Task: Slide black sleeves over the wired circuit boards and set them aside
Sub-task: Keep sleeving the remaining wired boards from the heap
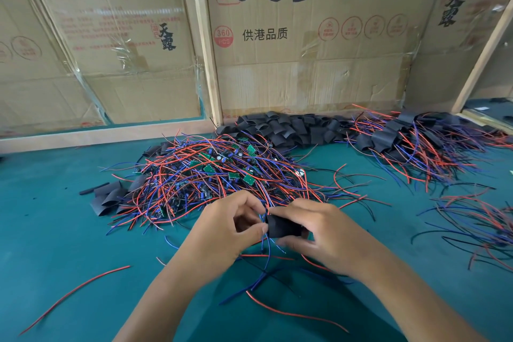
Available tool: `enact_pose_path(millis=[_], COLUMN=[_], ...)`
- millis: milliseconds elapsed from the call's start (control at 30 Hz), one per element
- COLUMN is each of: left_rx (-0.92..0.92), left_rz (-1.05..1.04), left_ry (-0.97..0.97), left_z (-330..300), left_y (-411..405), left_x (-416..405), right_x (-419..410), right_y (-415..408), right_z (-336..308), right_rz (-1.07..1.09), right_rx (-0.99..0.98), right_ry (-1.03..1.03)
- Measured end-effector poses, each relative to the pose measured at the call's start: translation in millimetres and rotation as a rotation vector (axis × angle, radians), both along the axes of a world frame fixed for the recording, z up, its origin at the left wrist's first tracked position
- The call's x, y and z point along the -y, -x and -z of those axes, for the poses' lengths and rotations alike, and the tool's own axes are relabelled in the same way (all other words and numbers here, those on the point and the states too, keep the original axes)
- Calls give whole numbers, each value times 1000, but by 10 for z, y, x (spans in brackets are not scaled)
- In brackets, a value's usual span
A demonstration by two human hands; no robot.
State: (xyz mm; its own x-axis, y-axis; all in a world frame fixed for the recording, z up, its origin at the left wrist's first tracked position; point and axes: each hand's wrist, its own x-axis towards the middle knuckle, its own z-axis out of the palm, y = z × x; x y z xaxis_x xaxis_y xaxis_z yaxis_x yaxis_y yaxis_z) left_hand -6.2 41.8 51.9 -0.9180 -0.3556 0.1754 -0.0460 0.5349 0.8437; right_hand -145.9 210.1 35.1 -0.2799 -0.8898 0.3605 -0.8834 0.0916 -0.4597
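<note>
**Sleeve going on, big pile waiting**

Cardboard cartons (pixel 305 36) wall off the whole back of the frame, printed in black and red, and below them a teal table (pixel 55 230) fills the rest of the view.

Biggest thing on that table: the heap of unsleeved boards (pixel 211 172) at centre, a tangle of red and blue wires with small green boards showing through. That heap looks large, so by my reading most of the job is left. Behind it, along the foot of the cartons, lies a long stock of loose black sleeves (pixel 288 128), with a smaller clutch at the left (pixel 111 197). Upper right, the finished pile (pixel 410 144) shows black sleeves with wires fanning out, so a fair batch seems done, though I judge it smaller than what remains. More wires sprawl at the right edge (pixel 477 228).

Now the action, lower centre. The right hand (pixel 327 233) grips a black sleeve (pixel 283 226), fingers curled over its top and thumb under it. Its long axis runs roughly left to right across the frame, its open end facing the left hand (pixel 233 228), which pinches the wires at that mouth. Red and blue leads trail down from there towards the bottom of the frame. The board itself is hidden, so how far in it sits I cannot tell.
</note>
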Motion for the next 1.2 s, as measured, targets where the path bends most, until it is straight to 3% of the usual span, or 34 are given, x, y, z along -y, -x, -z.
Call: enact_pose_path(millis=[467, 733, 967, 1200], left_rx=[39, -9, -254, -185], left_rz=[-70, -54, -356, -412], left_ry=[7, -160, 113, 422], left_z=[2, 28, 190, 507], left_y=[-3, 11, 68, 164], left_x=[-5, 1, 169, 279], right_x=[30, 36, -85, -253], right_y=[-103, -103, 37, 522], right_z=[25, 55, -96, -338], right_rz=[20, 28, 270, 502], right_rx=[52, 40, -93, -170], right_ry=[48, 134, 235, 309])
